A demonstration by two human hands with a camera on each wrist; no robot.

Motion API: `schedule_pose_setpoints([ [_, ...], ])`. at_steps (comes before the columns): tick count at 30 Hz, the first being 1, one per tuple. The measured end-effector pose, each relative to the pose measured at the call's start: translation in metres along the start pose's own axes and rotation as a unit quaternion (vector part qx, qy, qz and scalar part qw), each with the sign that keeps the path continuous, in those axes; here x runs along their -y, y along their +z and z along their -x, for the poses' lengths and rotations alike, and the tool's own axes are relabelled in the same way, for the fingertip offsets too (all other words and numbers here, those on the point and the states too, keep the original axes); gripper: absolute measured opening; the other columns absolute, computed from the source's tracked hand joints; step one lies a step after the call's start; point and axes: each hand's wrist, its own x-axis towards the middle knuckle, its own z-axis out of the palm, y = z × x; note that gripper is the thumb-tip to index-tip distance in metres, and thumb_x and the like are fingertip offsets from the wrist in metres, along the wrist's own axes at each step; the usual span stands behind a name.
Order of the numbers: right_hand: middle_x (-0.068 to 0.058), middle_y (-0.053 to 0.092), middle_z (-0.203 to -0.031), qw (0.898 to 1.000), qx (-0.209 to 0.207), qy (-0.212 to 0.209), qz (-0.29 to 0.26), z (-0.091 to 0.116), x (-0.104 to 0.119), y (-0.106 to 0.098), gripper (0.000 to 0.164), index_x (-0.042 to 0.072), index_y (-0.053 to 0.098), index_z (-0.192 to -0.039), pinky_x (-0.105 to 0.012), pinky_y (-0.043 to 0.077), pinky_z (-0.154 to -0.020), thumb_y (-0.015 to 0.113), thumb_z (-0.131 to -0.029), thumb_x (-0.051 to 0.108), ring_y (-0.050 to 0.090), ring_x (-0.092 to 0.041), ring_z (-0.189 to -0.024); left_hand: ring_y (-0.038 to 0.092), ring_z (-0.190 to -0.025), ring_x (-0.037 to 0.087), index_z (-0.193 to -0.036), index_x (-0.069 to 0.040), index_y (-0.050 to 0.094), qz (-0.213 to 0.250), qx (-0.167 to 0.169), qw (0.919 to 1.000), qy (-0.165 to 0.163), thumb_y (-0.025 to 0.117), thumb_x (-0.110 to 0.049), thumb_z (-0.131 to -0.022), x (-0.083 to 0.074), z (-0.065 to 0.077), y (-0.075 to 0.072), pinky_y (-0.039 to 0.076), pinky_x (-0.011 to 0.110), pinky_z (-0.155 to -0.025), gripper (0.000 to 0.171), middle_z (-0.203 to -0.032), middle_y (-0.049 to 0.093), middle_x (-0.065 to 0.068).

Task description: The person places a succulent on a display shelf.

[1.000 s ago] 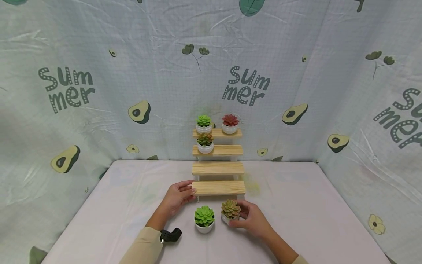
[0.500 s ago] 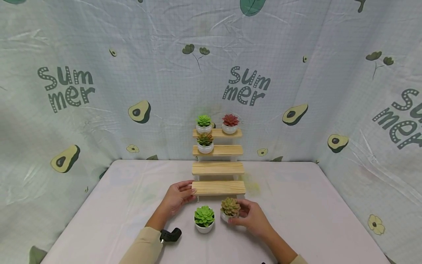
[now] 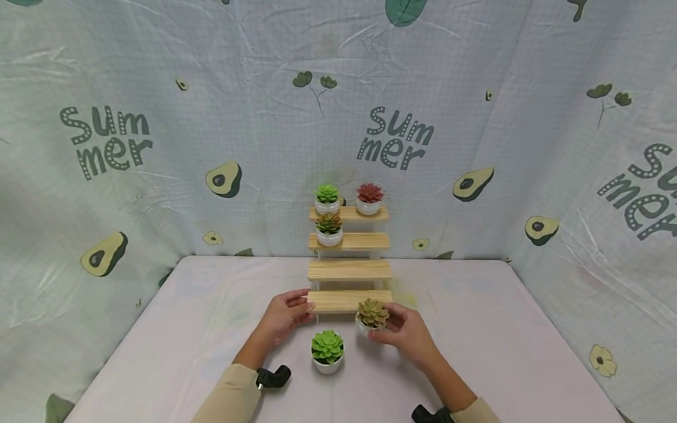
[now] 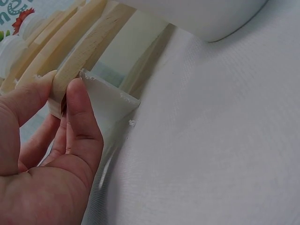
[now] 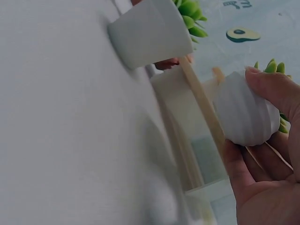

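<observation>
My left hand (image 3: 286, 315) pinches the left end of the lowest wooden step of a tiered shelf (image 3: 349, 270), thumb on top and fingers beneath. In my right hand (image 3: 409, 332) is a potted succulent (image 3: 372, 314) with yellowish-brown leaves; thumb and fingers grip its white ribbed pot (image 5: 246, 110). It is lifted above the table, overlapping the front edge of the lowest step in the head view. A bright green succulent (image 3: 327, 348) in a smooth white pot stands on the table between my hands.
On the top step are a green succulent (image 3: 327, 198) and a red one (image 3: 369, 198). A brown-green succulent (image 3: 329, 229) sits at the left of the second step. Behind the table (image 3: 211, 329) hangs a printed cloth (image 3: 264, 135).
My right hand has raised the yellowish-brown succulent off the table and moved it forward toward the lowest step. The left hand keeps its place on the shelf.
</observation>
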Motion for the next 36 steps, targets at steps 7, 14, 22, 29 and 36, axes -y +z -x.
schedule_pose_setpoints([
  [7,-0.02,0.064,-0.137,0.999,-0.035,0.0,0.022,-0.011,0.012,-0.004,0.069,-0.002,0.061,-0.137,-0.028,0.055,-0.104,0.091,-0.076,0.012,0.063,-0.029,-0.127,0.069,-0.088,0.014,-0.143,0.009,0.051,-0.001,-0.002,1.0,0.0,0.064,0.006,-0.096,0.0,0.0,0.001,0.063,0.025,-0.077,0.049,-0.104,0.067,0.007],
  [14,-0.021,0.063,-0.139,0.998,-0.05,-0.009,0.027,-0.024,0.024,-0.008,0.069,-0.002,0.059,-0.14,-0.033,0.054,-0.106,0.089,-0.079,0.013,0.061,-0.031,-0.13,0.069,-0.088,0.014,-0.143,0.009,0.051,-0.002,0.0,1.0,0.0,0.065,0.006,-0.096,0.0,-0.001,0.001,0.063,0.025,-0.077,0.049,-0.104,0.067,0.007],
  [22,-0.023,0.06,-0.141,0.999,-0.047,-0.027,-0.001,-0.043,0.031,-0.011,0.071,-0.004,0.056,-0.142,-0.02,0.056,-0.099,0.088,-0.08,0.01,0.063,-0.027,-0.128,0.07,-0.087,0.014,-0.143,0.01,0.051,0.0,-0.001,1.0,0.002,0.065,0.007,-0.096,0.0,0.0,0.0,0.064,0.027,-0.077,0.049,-0.101,0.068,0.006],
  [29,-0.021,0.063,-0.139,0.998,-0.051,-0.043,0.0,-0.056,0.036,-0.017,0.069,0.0,0.058,-0.142,-0.019,0.056,-0.097,0.088,-0.08,0.009,0.065,-0.023,-0.125,0.07,-0.088,0.014,-0.145,0.009,0.05,-0.004,0.006,1.0,0.003,0.065,0.004,-0.097,0.001,0.0,-0.001,0.064,0.026,-0.078,0.051,-0.103,0.068,0.006],
  [36,-0.02,0.064,-0.137,0.999,-0.036,-0.037,0.005,-0.068,0.047,-0.02,0.065,-0.001,0.06,-0.139,-0.02,0.057,-0.096,0.088,-0.081,0.011,0.065,-0.025,-0.124,0.069,-0.089,0.014,-0.145,0.009,0.048,-0.006,0.013,0.9999,0.004,0.065,0.005,-0.097,0.001,-0.002,-0.003,0.064,0.026,-0.079,0.051,-0.104,0.067,0.006],
])
